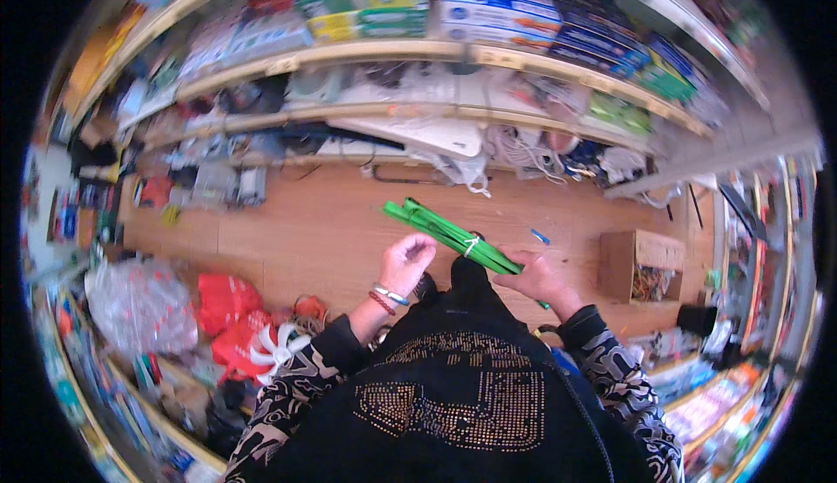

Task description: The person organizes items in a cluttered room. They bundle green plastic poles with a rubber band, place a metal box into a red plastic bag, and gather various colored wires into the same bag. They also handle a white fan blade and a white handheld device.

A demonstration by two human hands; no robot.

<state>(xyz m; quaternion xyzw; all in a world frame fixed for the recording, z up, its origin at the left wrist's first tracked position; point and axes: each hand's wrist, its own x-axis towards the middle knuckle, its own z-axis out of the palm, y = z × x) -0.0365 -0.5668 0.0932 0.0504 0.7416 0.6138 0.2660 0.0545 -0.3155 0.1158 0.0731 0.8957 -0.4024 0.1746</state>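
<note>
A bundle of flat green strips point(451, 231), possibly plastic, lies aslant in front of my body, above the floor. White string point(471, 245) is knotted around it towards its lower right part. My right hand point(539, 277) grips the lower right end, thumb on top; a short green tip shows below the hand. Beside the bundle's left side is my left hand point(407, 264), fingers curled in towards the thumb. I see nothing in it, though the inside of its fingers is partly hidden. Bracelets circle that wrist.
Stocked shelves point(392, 51) curve across the far side. An open cardboard box point(618, 264) stands on the wooden floor point(314, 221) to the right, near a small blue object point(540, 236). At left sit a clear plastic bag point(140, 306) and red bags point(229, 300).
</note>
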